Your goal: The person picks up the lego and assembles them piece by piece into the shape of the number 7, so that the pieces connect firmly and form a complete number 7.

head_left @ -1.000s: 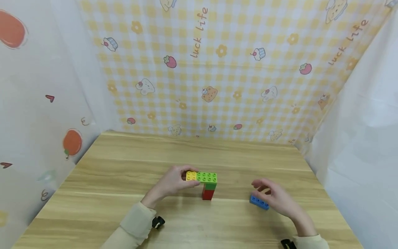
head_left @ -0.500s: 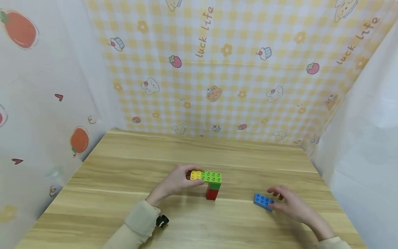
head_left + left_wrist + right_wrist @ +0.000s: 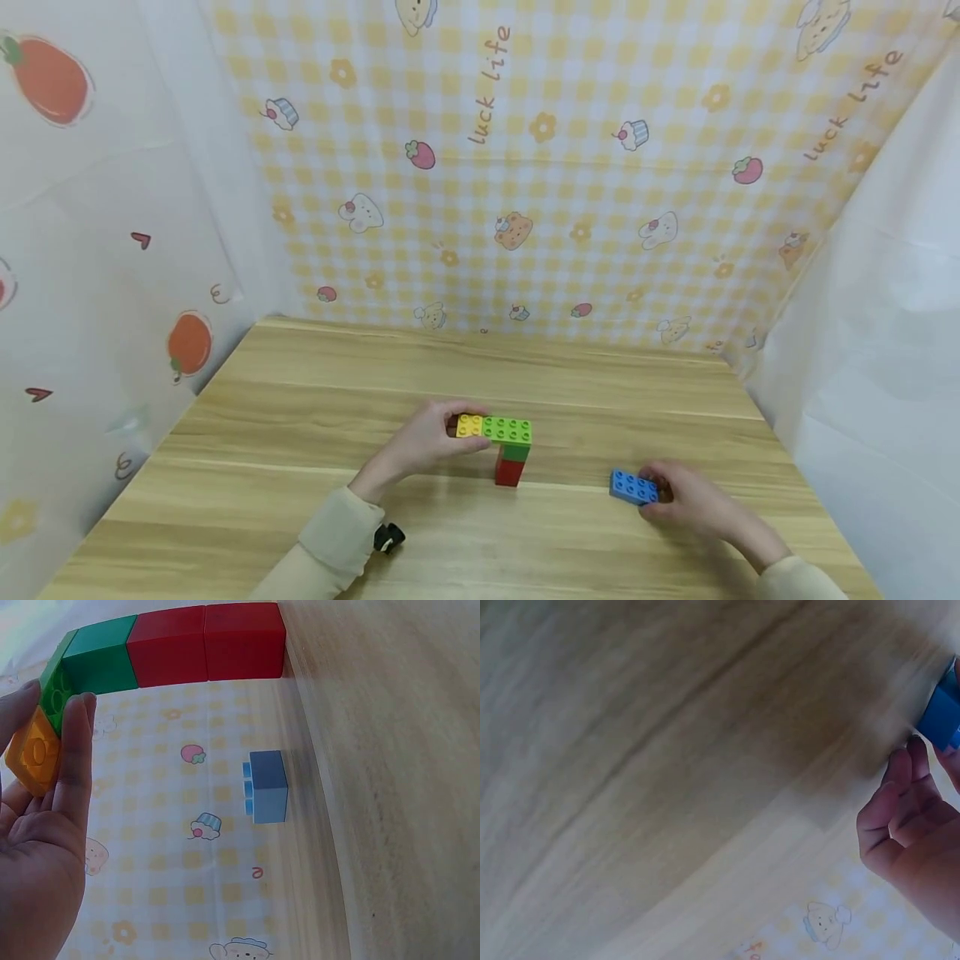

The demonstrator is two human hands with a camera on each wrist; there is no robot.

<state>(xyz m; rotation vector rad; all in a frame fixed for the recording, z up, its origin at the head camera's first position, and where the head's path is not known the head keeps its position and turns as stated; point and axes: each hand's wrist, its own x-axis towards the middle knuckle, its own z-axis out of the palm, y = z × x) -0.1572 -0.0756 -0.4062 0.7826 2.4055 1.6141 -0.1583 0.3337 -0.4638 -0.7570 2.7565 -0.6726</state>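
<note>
My left hand (image 3: 422,439) pinches the yellow brick (image 3: 469,425) between thumb and fingers, at the left end of a stacked build. A light green brick (image 3: 507,429) adjoins it and lies across the top of an upright column. That column is a dark green brick (image 3: 100,654) over two red bricks (image 3: 167,646). To the right, my right hand (image 3: 693,500) grips the right end of a blue brick (image 3: 633,487), thumb on the near side and fingers on the far side. Part of this blue brick (image 3: 941,712) shows at the right wrist view's edge.
In the left wrist view another blue brick (image 3: 268,787) sits beyond the column, studs facing away from the table. Wood-grain table (image 3: 337,375) spreads around the build. A checked curtain (image 3: 540,183) hangs behind, with white sheets at both sides.
My right hand has drawn back rightward from over the blue brick, then closed around its right end. My left hand keeps its hold on the yellow brick.
</note>
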